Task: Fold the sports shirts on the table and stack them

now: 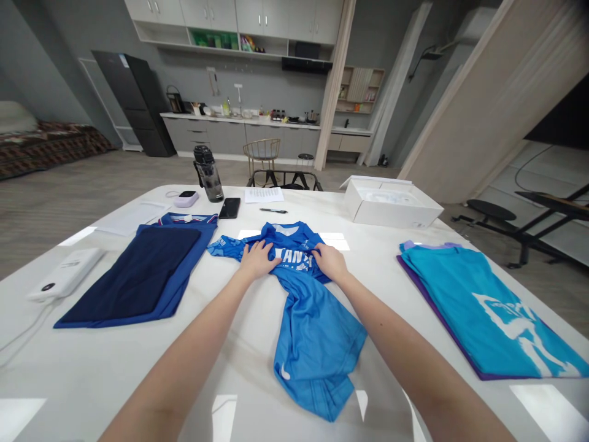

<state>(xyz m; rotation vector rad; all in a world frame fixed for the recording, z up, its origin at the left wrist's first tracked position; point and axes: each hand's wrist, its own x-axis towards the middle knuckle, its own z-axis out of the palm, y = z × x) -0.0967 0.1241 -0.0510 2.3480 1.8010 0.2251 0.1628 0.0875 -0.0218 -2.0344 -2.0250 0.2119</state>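
A blue sports jersey (pixel 306 307) with white lettering on its chest lies rumpled on the table in front of me. Its collar points away from me, one sleeve stretches to the left, and the lower part trails toward me, folded and creased. My left hand (pixel 257 259) rests on the left chest and shoulder, its fingers spread over the cloth. On the opposite side, my right hand (pixel 331 262) lies on the jersey's right edge beside the lettering, fingers slightly bent and apart. Parts of the fabric beneath both hands are hidden.
Folded dark blue clothes (pixel 138 270) lie left, near a white power bank (pixel 67 274) with a cable. Turquoise and purple shirts (pixel 488 307) are stacked right. A phone (pixel 230 208), pen (pixel 273 210), paper (pixel 264 194), bottle (pixel 209 175) and white box (pixel 391 205) stand toward the back.
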